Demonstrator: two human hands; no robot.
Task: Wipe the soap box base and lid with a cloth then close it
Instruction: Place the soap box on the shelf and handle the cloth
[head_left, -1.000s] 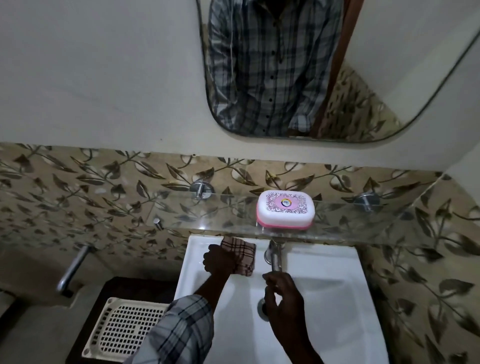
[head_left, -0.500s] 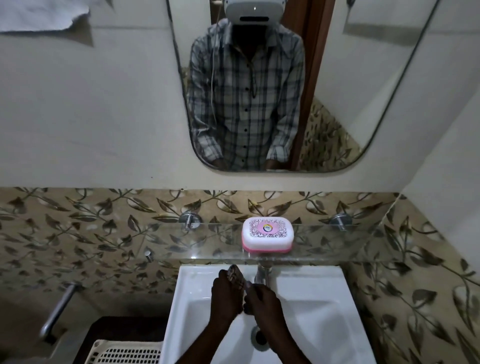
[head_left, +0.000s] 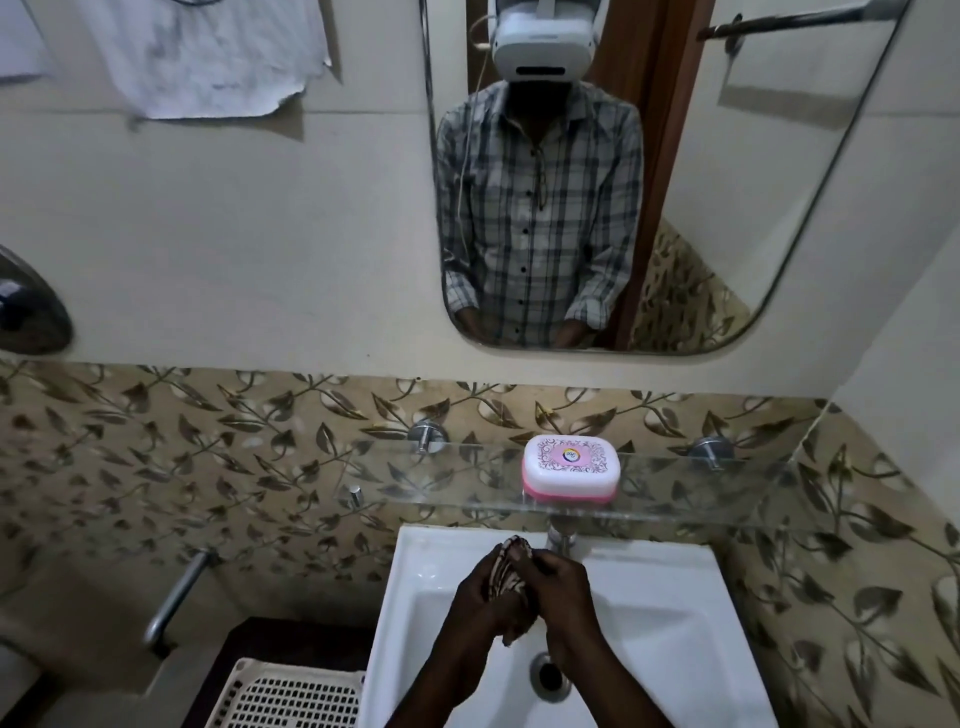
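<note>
The soap box (head_left: 570, 469), a white lid with a pink pattern closed on a pink base, sits on the glass shelf (head_left: 675, 499) above the sink. Below it, over the white basin (head_left: 675, 644), both hands are wrapped around a bunched brown checked cloth (head_left: 511, 564). My left hand (head_left: 480, 597) grips the cloth from the left and my right hand (head_left: 563, 592) grips it from the right. Most of the cloth is hidden between the hands. Neither hand touches the soap box.
A chrome tap (head_left: 561, 538) stands just behind the hands under the shelf. The basin drain (head_left: 548, 675) lies below them. A white perforated basket (head_left: 291, 701) sits lower left, beside a metal pipe (head_left: 174, 603). A mirror (head_left: 597, 182) hangs above.
The view has tilted up, showing more of the mirror. My right hand came up to join the left on the cloth, which went from hanging loose to bunched between both hands.
</note>
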